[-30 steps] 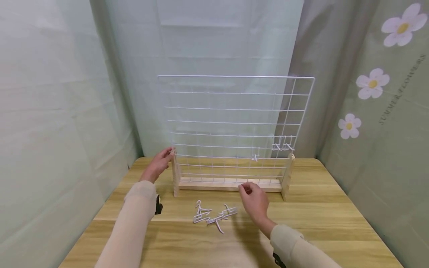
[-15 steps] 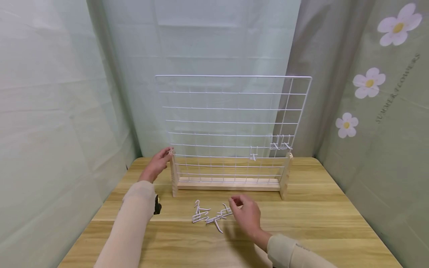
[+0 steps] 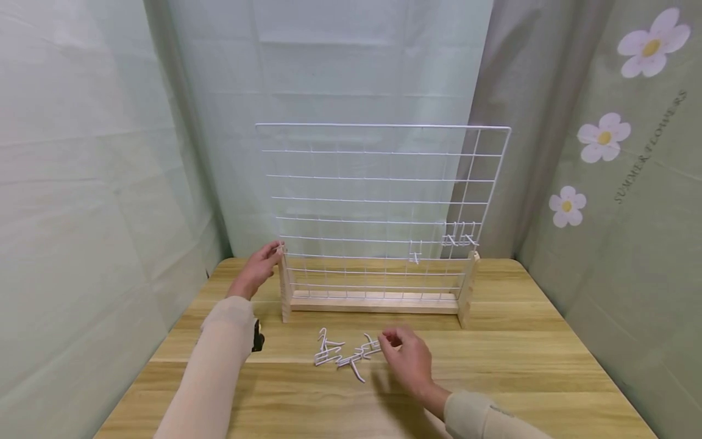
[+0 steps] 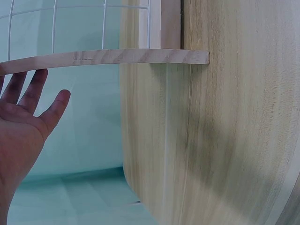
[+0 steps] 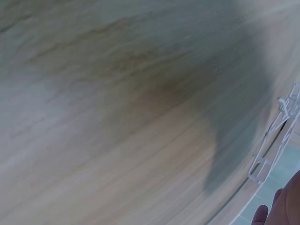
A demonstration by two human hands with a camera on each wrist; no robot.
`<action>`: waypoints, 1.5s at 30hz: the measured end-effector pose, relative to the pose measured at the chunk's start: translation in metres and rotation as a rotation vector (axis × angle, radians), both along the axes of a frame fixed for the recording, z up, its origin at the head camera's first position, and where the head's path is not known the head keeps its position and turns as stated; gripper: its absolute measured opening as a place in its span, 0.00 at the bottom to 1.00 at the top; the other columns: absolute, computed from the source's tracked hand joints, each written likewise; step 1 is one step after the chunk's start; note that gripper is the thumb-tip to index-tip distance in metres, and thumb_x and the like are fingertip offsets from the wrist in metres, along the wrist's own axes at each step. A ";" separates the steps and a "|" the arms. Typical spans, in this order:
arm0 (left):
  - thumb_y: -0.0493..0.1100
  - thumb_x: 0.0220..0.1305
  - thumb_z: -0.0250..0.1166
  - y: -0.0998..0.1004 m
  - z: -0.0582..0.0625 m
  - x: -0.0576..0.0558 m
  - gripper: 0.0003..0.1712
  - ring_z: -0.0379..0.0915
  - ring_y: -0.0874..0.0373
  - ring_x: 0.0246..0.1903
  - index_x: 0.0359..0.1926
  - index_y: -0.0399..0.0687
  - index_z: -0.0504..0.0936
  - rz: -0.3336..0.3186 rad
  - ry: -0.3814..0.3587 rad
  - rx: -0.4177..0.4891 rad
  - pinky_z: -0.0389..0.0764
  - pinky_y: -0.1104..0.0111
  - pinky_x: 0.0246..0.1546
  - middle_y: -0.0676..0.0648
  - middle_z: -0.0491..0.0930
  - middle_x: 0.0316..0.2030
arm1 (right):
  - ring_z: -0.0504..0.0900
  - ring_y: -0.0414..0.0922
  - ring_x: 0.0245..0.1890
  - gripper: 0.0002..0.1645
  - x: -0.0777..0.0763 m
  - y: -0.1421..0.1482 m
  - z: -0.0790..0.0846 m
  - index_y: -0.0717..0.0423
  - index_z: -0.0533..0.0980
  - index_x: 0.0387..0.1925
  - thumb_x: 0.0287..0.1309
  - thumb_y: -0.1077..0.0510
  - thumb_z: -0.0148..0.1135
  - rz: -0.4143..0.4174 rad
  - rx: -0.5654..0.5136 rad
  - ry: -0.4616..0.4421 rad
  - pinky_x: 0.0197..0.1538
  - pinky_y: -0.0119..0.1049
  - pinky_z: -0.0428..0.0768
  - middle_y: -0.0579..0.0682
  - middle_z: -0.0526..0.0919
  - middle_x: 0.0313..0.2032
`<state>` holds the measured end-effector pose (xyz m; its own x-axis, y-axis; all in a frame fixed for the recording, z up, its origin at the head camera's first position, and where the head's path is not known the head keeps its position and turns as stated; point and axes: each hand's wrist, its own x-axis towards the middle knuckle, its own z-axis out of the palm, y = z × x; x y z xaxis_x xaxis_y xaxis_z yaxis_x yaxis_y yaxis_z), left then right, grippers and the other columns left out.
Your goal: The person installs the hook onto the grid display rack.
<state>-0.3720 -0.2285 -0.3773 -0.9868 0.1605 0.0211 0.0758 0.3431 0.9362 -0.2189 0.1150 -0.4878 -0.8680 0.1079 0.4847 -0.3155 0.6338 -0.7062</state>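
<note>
One pale cloth [image 3: 93,183] hangs at the far left. Beside it the left hand [image 3: 256,271] touches the upper part of the left wooden post [image 3: 284,286], one of two joined by a single base board [image 3: 373,303]; its fingers are extended, the thumb apart. In front of the stand, on the wooden table [image 3: 548,366], lies a cluster of white loose hooks [image 3: 350,361], apparently three, though they overlap. Behind them one white wire grid [image 3: 384,125] stands between the posts. The right hand [image 3: 410,360] is at the cluster's right end, thumb and forefinger bent toward each other; I cannot tell whether they pinch a hook. Three hooks hang on the grid: a lone hook [image 3: 415,253], then a pair [image 3: 451,239] near the right post [image 3: 468,292]. Three printed daisies [image 3: 604,138] mark the right-hand curtain [image 3: 647,274].
</note>
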 end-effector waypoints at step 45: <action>0.50 0.81 0.44 0.000 0.000 0.002 0.31 0.48 0.37 0.72 0.78 0.46 0.51 0.000 0.004 -0.008 0.53 0.41 0.69 0.37 0.48 0.76 | 0.81 0.38 0.32 0.04 -0.033 0.022 -0.012 0.50 0.86 0.35 0.59 0.56 0.69 0.106 0.119 -0.101 0.38 0.36 0.79 0.39 0.83 0.30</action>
<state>-0.3703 -0.2287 -0.3778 -0.9867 0.1607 0.0241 0.0799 0.3505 0.9331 -0.2520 0.1370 -0.5001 -0.9164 -0.0392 0.3983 -0.3160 0.6817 -0.6599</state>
